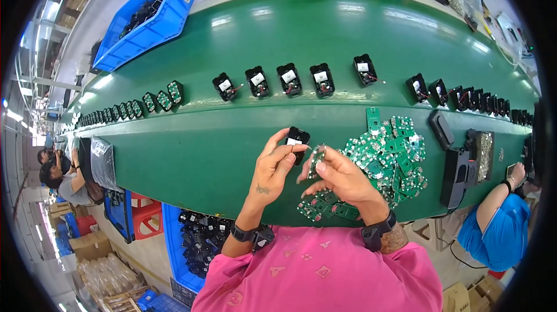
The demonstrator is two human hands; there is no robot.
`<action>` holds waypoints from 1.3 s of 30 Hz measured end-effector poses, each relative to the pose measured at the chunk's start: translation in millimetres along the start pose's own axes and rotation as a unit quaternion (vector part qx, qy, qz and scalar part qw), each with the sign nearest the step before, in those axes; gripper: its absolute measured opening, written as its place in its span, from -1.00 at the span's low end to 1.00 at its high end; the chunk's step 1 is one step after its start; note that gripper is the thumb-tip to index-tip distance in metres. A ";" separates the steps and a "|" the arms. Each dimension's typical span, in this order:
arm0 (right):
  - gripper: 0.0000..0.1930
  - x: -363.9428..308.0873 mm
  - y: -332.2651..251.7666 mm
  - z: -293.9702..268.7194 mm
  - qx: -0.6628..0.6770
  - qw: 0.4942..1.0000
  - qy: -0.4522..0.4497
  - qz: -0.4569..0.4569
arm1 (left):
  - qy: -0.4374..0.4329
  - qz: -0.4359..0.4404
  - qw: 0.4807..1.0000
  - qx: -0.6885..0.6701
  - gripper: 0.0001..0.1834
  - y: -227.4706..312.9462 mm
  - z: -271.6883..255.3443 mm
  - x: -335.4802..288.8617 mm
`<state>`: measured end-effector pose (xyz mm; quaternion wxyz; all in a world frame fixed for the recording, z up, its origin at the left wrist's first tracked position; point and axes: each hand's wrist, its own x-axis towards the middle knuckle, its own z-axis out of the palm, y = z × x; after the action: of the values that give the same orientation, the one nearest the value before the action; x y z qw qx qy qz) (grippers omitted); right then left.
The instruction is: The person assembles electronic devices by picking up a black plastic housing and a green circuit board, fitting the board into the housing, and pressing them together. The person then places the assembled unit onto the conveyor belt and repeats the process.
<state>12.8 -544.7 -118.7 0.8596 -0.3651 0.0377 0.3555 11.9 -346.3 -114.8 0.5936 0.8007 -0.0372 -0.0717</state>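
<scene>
Nearest the body, just this side of the green conveyor belt (191,155), a blue bin of black housings (200,242) sits low beside the person's left forearm. Above the belt's near edge both hands meet. The left hand (275,167) pinches a small black plastic housing (297,138) between thumb and fingertips, its open face with a white label turned up. The right hand (342,175) grips a small green circuit board (317,160) by its edges, close against the housing — nearly touching it.

By the look of them, both parts are light and stiff. The housing is smooth moulded plastic, so it could slip; a hold across its two long sides seems safest. The board looks fragile — thin, studded with tiny components — and is best held by its bare edges, never by the populated face.

Just right of the hands, on the belt, lies a loose heap of green boards (391,155). Farther across the belt, a row of open black housings with boards fitted (290,80) stands in line. Beyond the belt's far edge rests a second blue bin (156,16).
</scene>
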 end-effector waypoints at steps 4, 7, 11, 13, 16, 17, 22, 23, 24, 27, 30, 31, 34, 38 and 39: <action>-0.76 -0.3 -10.2 -10.6 -0.096 0.995 0.006 -0.008 | 0.003 0.038 0.998 0.057 -0.78 5.5 7.0 0.4; -0.83 2.2 -13.3 -6.4 -0.098 0.994 0.031 -0.046 | -0.010 0.050 0.994 0.093 -0.79 6.8 8.6 -0.3; -0.83 5.3 -13.1 -7.6 -0.101 0.992 0.066 -0.039 | -0.022 0.074 0.993 0.094 -0.77 8.1 16.1 0.9; -0.80 5.9 -10.8 -15.7 -0.126 0.990 0.054 -0.010 | -0.029 0.104 0.986 0.126 -0.75 5.8 16.1 1.6; -0.77 5.3 -13.8 -19.0 -0.139 0.989 0.035 0.036 | -0.029 0.039 0.995 0.087 -0.72 10.7 15.7 0.4; -0.77 5.6 -13.2 -20.2 -0.139 0.989 0.035 0.036 | -0.029 0.038 0.995 0.088 -0.72 9.7 15.2 0.3; -0.73 5.6 -12.9 -23.1 -0.144 0.987 0.060 0.032 | -0.001 -0.071 0.979 -0.189 -0.41 16.1 25.4 0.6; -0.73 5.2 -13.3 -22.9 -0.143 0.987 0.060 0.032 | -0.001 -0.071 0.980 -0.188 -0.41 12.8 22.0 1.0; -0.74 4.9 -14.2 -22.8 -0.158 0.985 0.075 0.009 | -0.053 -0.055 0.979 -0.189 -0.33 5.5 15.4 2.1; -0.71 2.9 -21.3 -22.3 -0.196 0.978 0.072 -0.021 | -0.110 -0.068 0.969 -0.212 -0.22 -2.7 11.0 3.6; -0.68 1.8 -18.8 -25.5 -0.266 0.956 0.098 -0.072 | -0.092 -0.110 0.959 -0.243 -0.22 4.9 20.2 6.5; -0.68 2.5 -16.4 -25.1 -0.310 0.935 0.130 -0.111 | -0.060 -0.126 0.959 -0.245 -0.24 8.2 24.0 6.1; -0.72 0.1 -19.3 -16.6 -0.461 0.854 0.147 -0.189 | -0.052 -0.118 0.961 -0.246 -0.30 3.1 27.8 6.7; -0.76 3.6 -7.3 -17.4 -0.527 0.783 0.165 -0.286 | -0.055 -0.096 0.969 -0.223 -0.32 3.1 33.6 10.6; -0.79 4.2 -4.8 -17.2 -0.520 0.787 0.172 -0.284 | -0.055 -0.097 0.968 -0.223 -0.32 2.3 35.2 10.1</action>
<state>22.3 -555.8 -129.7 0.5810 -0.8062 -0.1116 -0.0076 16.3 -381.7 -123.4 0.7445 0.6428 0.0248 -0.1788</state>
